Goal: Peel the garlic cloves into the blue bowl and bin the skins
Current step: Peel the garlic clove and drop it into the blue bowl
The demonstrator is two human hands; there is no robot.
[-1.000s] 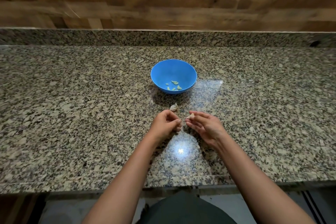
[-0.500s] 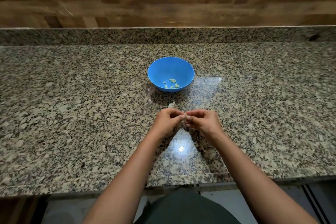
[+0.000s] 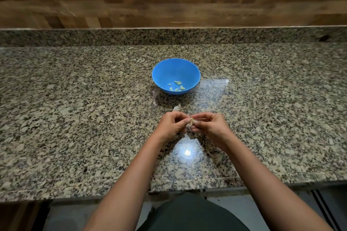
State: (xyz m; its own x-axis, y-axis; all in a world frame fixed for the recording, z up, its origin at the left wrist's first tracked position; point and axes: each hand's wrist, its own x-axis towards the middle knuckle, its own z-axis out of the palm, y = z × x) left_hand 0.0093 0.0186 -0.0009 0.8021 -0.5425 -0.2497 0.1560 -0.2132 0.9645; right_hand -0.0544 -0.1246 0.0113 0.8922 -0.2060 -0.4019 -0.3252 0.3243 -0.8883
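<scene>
A blue bowl [image 3: 165,69] stands on the granite counter [image 3: 75,118] ahead of me, with several peeled cloves [image 3: 177,86] at its bottom. Just in front of the bowl, my left hand [image 3: 171,124] and my right hand [image 3: 210,125] meet fingertip to fingertip over the counter. Both pinch one small garlic clove [image 3: 191,121], pale with papery skin hanging from it. Another unpeeled piece of garlic [image 3: 177,108] lies on the counter between my hands and the bowl.
A raised granite ledge [image 3: 169,36] and a wooden wall [image 3: 169,3] close off the back of the counter. The counter's front edge [image 3: 93,193] runs right before my body. A few skin scraps [image 3: 165,175] lie near that edge. No bin is in view.
My hands were slightly apart a second ago, the right one holding the clove. They have come together and both now pinch it. The view has shifted slightly.
</scene>
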